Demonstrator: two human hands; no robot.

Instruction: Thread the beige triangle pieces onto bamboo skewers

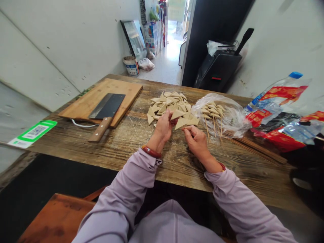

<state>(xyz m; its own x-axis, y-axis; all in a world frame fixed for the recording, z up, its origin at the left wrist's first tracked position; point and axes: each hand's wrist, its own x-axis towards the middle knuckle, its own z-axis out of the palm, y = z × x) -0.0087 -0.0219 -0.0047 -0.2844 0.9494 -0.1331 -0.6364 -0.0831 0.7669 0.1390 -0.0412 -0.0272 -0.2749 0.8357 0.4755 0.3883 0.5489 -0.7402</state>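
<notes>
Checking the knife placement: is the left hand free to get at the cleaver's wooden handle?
Probably yes: only bare table lies between the left hand and the cleaver handle, though its fingers pinch a tan triangular slice.

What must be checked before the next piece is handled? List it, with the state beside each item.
1. Grip: the left hand holds a triangular piece: ok.
2. The right hand is pinched at a second triangle: ok; whether a stick is in it: cannot tell.
3. The pile of loose triangles lies just beyond both hands: ok.
4. The plastic bag with skewered pieces lies beside the right hand: ok.
5. The cleaver rests flat on the cutting board, apart from both hands: ok.
</notes>
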